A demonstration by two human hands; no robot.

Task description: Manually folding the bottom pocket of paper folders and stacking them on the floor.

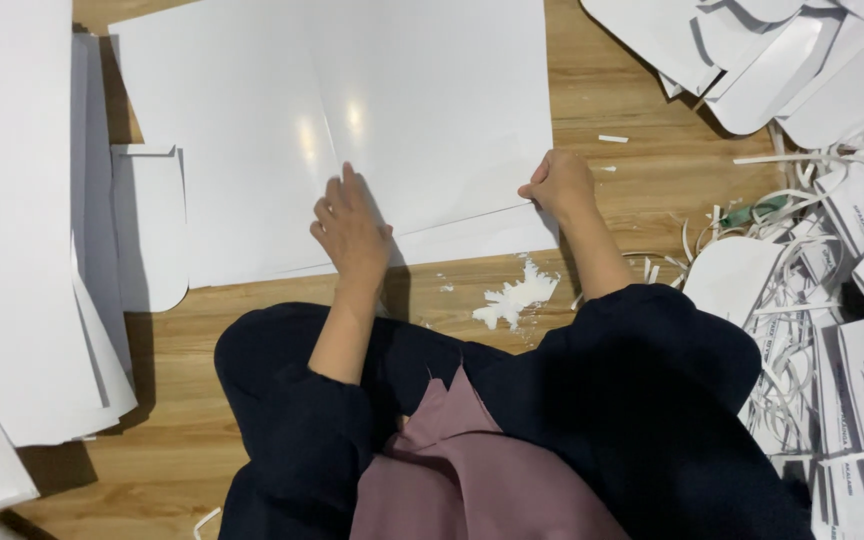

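The left hand [350,228] presses flat on a glossy white sheet [352,110]. The right hand [558,184] pinches its right edge, above a wooden floor [642,110].

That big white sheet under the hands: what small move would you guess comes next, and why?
Probably folding the white sheet along its crease. The left hand presses flat beside the crease while the right hand pinches the lower right corner, which sits slightly off the sheet beneath.

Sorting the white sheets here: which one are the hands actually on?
The big glossy sheet in the middle: left hand presses flat on it, right hand grips its edge. Side stacks lie untouched.
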